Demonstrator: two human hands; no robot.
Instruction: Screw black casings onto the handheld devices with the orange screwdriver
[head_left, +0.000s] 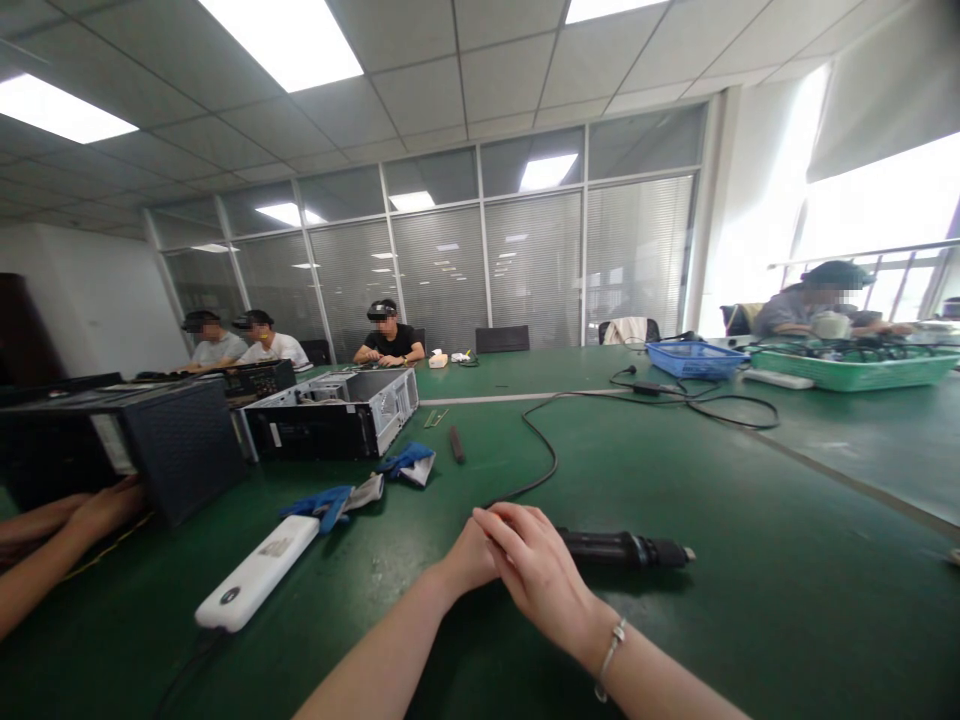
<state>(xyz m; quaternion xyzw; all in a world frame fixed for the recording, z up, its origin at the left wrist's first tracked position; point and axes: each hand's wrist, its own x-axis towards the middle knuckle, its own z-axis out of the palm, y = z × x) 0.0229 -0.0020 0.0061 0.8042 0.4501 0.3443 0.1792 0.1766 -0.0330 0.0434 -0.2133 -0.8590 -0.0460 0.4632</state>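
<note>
Over at nine to ten o'clock, another person's hand (pixel 105 508) is at a dark computer case (pixel 196 450); what it grips cannot be seen. A white box (pixel 259 572) with a round black spot lies on the green table (pixel 757 620) at ten o'clock, a dark lead running from its near end. Just past its far end are blue-and-grey gloves (pixel 337 505), and beyond them, at eleven o'clock, an open metal case (pixel 319 425). A brown stick (pixel 457 446) lies nearer twelve o'clock.

In front of the wearer, the left hand (pixel 466 558) is partly hidden under the right hand (pixel 538 572), whose fingers are laid together over it. I cannot tell whether either hand grips anything. The right wrist wears a bracelet (pixel 611 655). Just beside the right hand, a black power screwdriver (pixel 628 550) lies with its tip toward three o'clock and its back end hidden behind the hands. A black cable (pixel 553 450) curves away from behind the hands toward one o'clock, where a blue basket (pixel 694 362) sits. A green basket (pixel 855 374) stands at two o'clock.
</note>
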